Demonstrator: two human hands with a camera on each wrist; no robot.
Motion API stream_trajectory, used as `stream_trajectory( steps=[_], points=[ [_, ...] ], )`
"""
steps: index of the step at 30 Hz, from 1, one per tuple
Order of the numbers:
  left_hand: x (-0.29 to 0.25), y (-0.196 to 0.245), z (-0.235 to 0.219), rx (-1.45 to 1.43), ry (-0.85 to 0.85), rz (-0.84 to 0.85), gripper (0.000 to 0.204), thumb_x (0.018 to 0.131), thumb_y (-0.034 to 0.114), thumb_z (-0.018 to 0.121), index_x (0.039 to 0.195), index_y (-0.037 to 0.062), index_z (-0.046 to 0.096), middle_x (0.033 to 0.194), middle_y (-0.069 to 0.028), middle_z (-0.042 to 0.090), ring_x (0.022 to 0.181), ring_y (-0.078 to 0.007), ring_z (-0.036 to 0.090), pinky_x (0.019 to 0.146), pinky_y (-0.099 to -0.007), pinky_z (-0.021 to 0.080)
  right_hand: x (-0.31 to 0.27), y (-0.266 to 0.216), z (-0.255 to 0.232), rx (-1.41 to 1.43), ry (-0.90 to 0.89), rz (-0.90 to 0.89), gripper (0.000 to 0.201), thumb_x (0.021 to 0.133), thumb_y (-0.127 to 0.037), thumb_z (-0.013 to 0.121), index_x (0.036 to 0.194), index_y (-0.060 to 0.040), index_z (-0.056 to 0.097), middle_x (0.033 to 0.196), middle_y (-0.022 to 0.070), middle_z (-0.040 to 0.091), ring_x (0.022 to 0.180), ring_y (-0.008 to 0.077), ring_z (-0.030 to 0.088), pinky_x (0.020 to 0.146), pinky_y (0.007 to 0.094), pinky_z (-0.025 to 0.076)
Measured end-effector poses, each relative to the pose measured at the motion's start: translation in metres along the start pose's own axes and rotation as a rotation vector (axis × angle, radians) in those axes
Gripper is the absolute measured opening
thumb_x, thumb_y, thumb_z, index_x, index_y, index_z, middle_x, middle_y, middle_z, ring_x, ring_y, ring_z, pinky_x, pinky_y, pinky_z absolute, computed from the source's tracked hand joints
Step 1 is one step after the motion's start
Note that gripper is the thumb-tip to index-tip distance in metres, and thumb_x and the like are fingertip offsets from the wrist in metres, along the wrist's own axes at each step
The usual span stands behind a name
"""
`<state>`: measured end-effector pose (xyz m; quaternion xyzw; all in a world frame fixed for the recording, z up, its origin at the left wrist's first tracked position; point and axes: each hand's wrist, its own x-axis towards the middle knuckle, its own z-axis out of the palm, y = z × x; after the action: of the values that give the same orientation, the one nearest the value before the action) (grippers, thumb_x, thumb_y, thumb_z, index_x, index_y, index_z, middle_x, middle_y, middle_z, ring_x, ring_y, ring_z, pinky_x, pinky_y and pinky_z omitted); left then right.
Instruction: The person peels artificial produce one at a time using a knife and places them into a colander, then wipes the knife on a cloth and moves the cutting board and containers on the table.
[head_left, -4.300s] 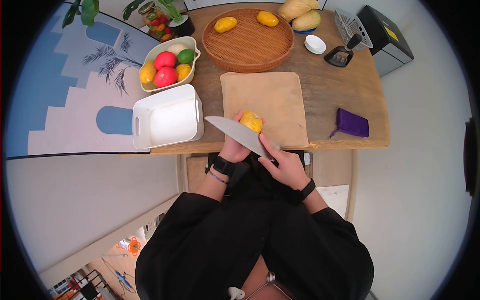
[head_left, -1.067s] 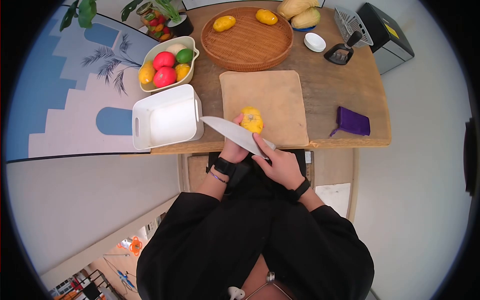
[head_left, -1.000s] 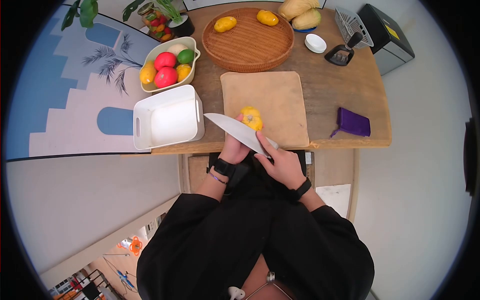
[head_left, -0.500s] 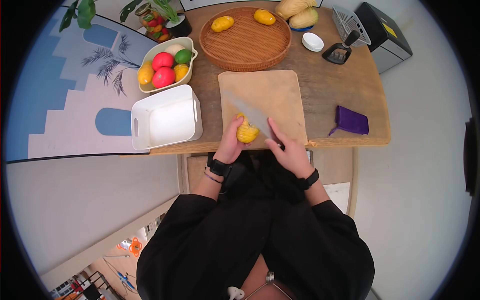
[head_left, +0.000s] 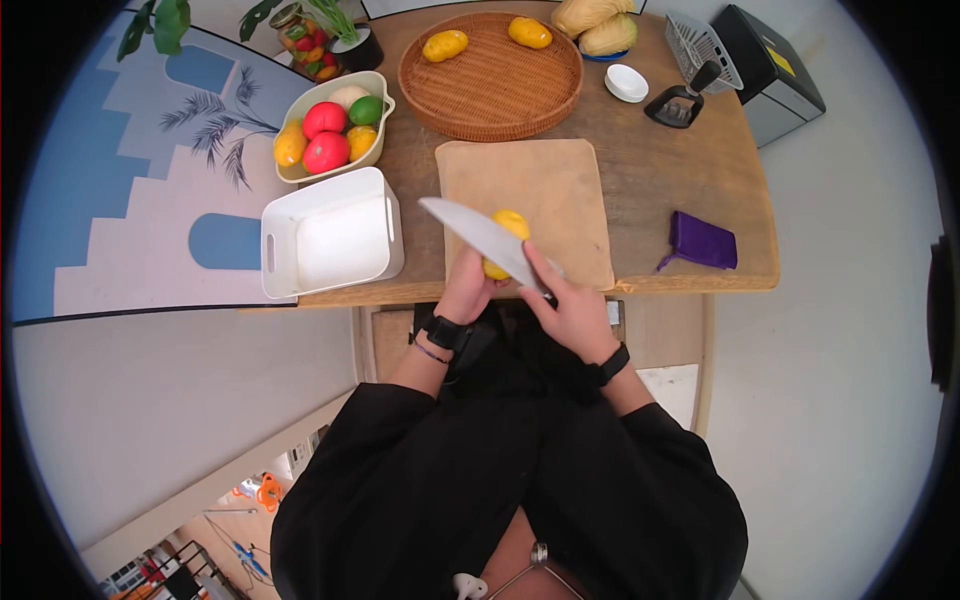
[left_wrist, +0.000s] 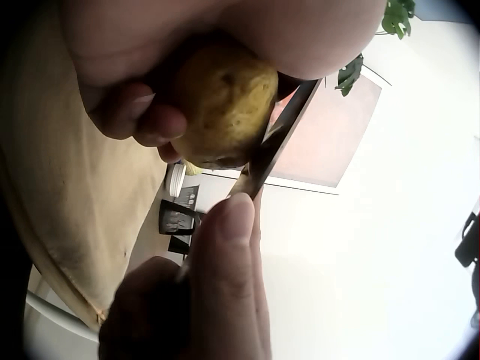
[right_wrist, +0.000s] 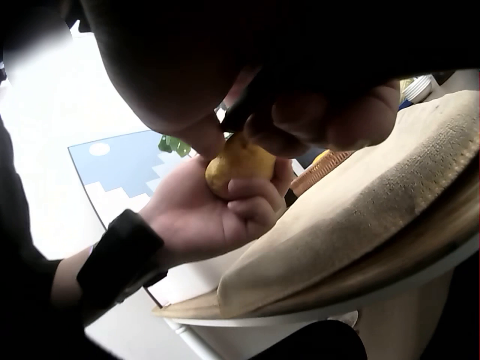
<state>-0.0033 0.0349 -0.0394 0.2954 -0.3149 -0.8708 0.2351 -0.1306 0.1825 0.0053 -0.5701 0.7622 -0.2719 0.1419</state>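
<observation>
A yellow potato is held up over the near part of a tan cutting mat. My left hand grips it, the fingers curling round it in the left wrist view, where the potato shows brownish, dimpled skin. My right hand holds a large kitchen knife with a broad grey blade, forefinger stretched along it. The blade lies slantwise across the potato in the head view, its tip toward the upper left, and hides part of it. From the left wrist, the blade is edge-on against the potato's side.
A white bin and a bowl of fruit and vegetables stand at the left. Behind the mat, a round wicker tray bears two yellow potatoes. A small white dish, a black-handled tool and a purple pouch lie at the right.
Half a second ago the blade was farther right, off the potato's scored-looking side; now it crosses over the potato. The potato has been turned in the left hand and shifted slightly right.
</observation>
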Motion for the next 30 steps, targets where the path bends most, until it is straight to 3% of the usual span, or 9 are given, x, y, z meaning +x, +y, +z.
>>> stream_trajectory(
  steps=[2, 7, 10, 13, 15, 18, 27, 30],
  points=[
    [0.003, 0.001, -0.006, 0.044, -0.012, 0.028, 0.037, 0.111, 0.039, 0.041, 0.127, 0.0111, 0.058, 0.113, -0.0008, 0.066, 0.091, -0.0105, 0.061, 0.066, -0.0288, 0.046, 0.004, 0.002, 0.001, 0.062, 0.104, 0.01, 0.066, 0.097, -0.043, 0.066, 0.158, -0.0367, 0.041, 0.066, 0.015, 0.064, 0.059, 0.0366, 0.067, 0.056, 0.0458, 0.055],
    [0.006, 0.0, -0.008, 0.144, 0.019, 0.076, 0.037, 0.111, 0.039, 0.041, 0.127, 0.0097, 0.057, 0.113, -0.0033, 0.066, 0.09, -0.0129, 0.063, 0.065, -0.0287, 0.048, 0.007, -0.008, -0.005, -0.038, 0.007, -0.043, 0.066, 0.097, -0.043, 0.066, 0.158, -0.0369, 0.041, 0.066, 0.0141, 0.065, 0.057, 0.035, 0.067, 0.053, 0.0447, 0.054],
    [-0.003, 0.018, 0.022, 0.065, 0.153, 0.03, 0.041, 0.112, 0.041, 0.038, 0.129, 0.0089, 0.057, 0.117, -0.005, 0.066, 0.098, -0.0153, 0.065, 0.074, -0.032, 0.052, 0.008, -0.01, -0.001, -0.052, 0.003, -0.016, 0.065, 0.097, -0.044, 0.066, 0.157, -0.0373, 0.042, 0.065, 0.0132, 0.065, 0.056, 0.0345, 0.067, 0.052, 0.0437, 0.053],
    [-0.01, 0.02, 0.02, 0.02, 0.112, -0.022, 0.043, 0.112, 0.042, 0.037, 0.128, 0.0075, 0.056, 0.115, -0.0061, 0.067, 0.095, -0.0169, 0.066, 0.073, -0.0343, 0.054, 0.009, -0.005, 0.002, -0.049, 0.07, -0.009, 0.065, 0.097, -0.044, 0.066, 0.157, -0.0377, 0.042, 0.064, 0.0131, 0.064, 0.056, 0.0344, 0.066, 0.051, 0.0434, 0.053],
    [-0.007, 0.015, 0.005, 0.062, -0.03, -0.019, 0.043, 0.112, 0.042, 0.036, 0.128, 0.0072, 0.056, 0.112, -0.0073, 0.067, 0.091, -0.0176, 0.066, 0.071, -0.0333, 0.053, 0.008, -0.001, 0.003, -0.047, 0.081, -0.023, 0.065, 0.097, -0.045, 0.066, 0.157, -0.0381, 0.042, 0.063, 0.0133, 0.064, 0.056, 0.0343, 0.066, 0.052, 0.0435, 0.053],
    [-0.005, 0.014, 0.001, 0.07, -0.057, 0.003, 0.044, 0.112, 0.042, 0.035, 0.127, 0.0063, 0.056, 0.109, -0.0082, 0.068, 0.089, -0.0176, 0.066, 0.07, -0.032, 0.053, 0.009, 0.001, 0.002, -0.049, 0.081, -0.035, 0.065, 0.097, -0.045, 0.066, 0.157, -0.0388, 0.042, 0.064, 0.0137, 0.064, 0.056, 0.0345, 0.066, 0.052, 0.0437, 0.053],
    [-0.01, 0.018, 0.006, 0.092, -0.053, -0.037, 0.039, 0.111, 0.037, 0.044, 0.132, 0.0054, 0.053, 0.107, -0.0093, 0.066, 0.081, -0.0184, 0.065, 0.065, -0.0302, 0.053, 0.009, 0.01, -0.008, -0.101, 0.032, -0.026, 0.066, 0.097, -0.043, 0.067, 0.157, -0.0383, 0.042, 0.063, 0.0146, 0.063, 0.057, 0.0361, 0.066, 0.053, 0.0449, 0.053],
    [-0.011, 0.016, 0.007, 0.137, -0.008, -0.026, 0.04, 0.111, 0.038, 0.042, 0.13, 0.0055, 0.056, 0.106, -0.0084, 0.067, 0.082, -0.0176, 0.064, 0.067, -0.0314, 0.051, 0.009, 0.013, -0.009, -0.051, 0.011, 0.019, 0.065, 0.098, -0.042, 0.066, 0.157, -0.0356, 0.042, 0.069, 0.016, 0.067, 0.061, 0.0372, 0.068, 0.056, 0.0457, 0.054]
  ],
)
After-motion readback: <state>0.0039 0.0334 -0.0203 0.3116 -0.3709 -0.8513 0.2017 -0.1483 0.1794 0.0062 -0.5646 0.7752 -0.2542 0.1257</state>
